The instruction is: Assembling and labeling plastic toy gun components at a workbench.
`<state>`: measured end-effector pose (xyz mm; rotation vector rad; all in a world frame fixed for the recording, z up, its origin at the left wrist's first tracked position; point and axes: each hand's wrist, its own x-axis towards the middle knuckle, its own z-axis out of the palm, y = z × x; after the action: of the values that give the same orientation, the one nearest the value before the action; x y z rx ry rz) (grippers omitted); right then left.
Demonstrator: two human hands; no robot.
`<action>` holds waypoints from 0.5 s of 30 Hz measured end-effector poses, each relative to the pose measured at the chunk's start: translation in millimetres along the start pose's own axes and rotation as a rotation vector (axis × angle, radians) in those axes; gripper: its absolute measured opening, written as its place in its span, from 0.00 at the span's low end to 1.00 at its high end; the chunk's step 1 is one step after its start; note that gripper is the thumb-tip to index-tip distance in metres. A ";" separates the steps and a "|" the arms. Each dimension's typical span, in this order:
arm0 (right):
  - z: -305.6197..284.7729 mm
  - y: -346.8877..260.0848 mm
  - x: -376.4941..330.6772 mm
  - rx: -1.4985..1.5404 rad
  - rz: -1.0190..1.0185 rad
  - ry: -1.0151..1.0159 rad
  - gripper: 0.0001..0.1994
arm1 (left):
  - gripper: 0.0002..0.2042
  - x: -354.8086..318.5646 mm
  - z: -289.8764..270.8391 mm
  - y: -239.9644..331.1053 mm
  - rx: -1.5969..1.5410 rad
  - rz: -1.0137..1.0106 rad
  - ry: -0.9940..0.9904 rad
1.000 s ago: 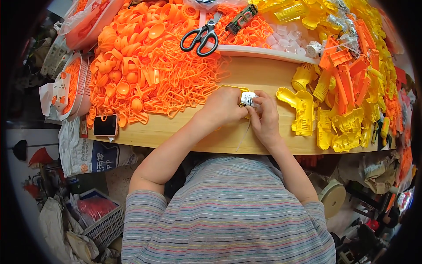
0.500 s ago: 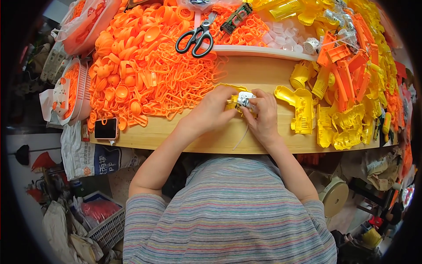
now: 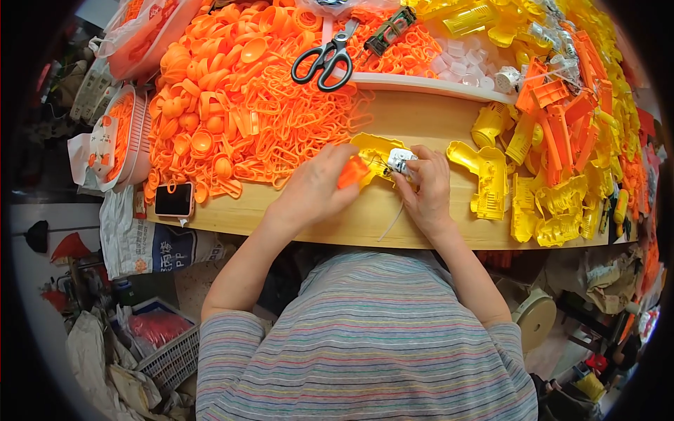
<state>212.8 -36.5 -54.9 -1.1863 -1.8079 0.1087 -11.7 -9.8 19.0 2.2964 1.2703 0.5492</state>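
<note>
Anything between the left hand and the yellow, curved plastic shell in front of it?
Yes: a blurred orange plastic piece, held in the left hand, sits between it and the shell; contact unclear.

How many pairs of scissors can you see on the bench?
1: the black-handled scissors, top centre, lying across the corner of the pale tray. Others could be hidden under the piles.

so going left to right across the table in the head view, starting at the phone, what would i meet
Phone → left grip → white part → L-shaped yellow piece
</note>
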 end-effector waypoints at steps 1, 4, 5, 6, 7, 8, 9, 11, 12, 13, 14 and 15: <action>0.5 0.8 -0.6 -0.002 0.002 -0.002 0.22 | 0.25 5.9 -0.5 1.8 -0.002 -0.002 0.003; -0.2 -1.9 0.0 -0.017 0.001 0.000 0.22 | 0.23 33.9 -6.3 14.2 -0.385 -0.395 -0.233; -0.2 -4.2 1.0 -0.028 -0.001 0.003 0.22 | 0.22 40.2 4.0 5.8 -0.317 -0.363 -0.163; -0.2 -4.6 0.8 -0.029 -0.002 0.004 0.22 | 0.22 44.3 12.3 2.3 -0.251 -0.328 -0.099; 0.2 -5.0 0.2 -0.023 0.000 0.004 0.22 | 0.22 44.8 18.9 0.8 -0.250 -0.328 -0.098; 0.1 -4.2 -0.5 -0.021 0.005 0.007 0.22 | 0.22 47.4 24.2 1.3 -0.256 -0.279 -0.061; 0.0 -3.7 -0.7 -0.024 0.008 0.009 0.22 | 0.21 48.6 28.0 0.8 -0.261 -0.231 -0.024; 0.3 -2.2 -1.2 -0.015 0.008 -0.004 0.22 | 0.22 45.3 33.1 -0.3 -0.253 -0.188 0.011; 0.7 -1.2 -2.2 -0.017 0.016 -0.001 0.22 | 0.22 42.5 34.4 0.4 -0.247 -0.148 0.049; 1.3 -0.3 -3.6 -0.008 0.028 -0.005 0.21 | 0.22 37.9 34.0 1.2 -0.246 -0.146 0.040; 0.8 -0.4 -4.4 -0.004 0.036 -0.007 0.21 | 0.22 32.6 28.6 6.8 -0.192 -0.148 0.072; 0.2 -0.8 -5.3 -0.009 0.041 -0.002 0.21 | 0.21 28.3 26.3 10.8 -0.139 -0.149 0.104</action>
<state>212.6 -40.8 -58.0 -1.2301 -1.7880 0.1252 24.0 4.3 7.0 2.0638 1.3930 0.6887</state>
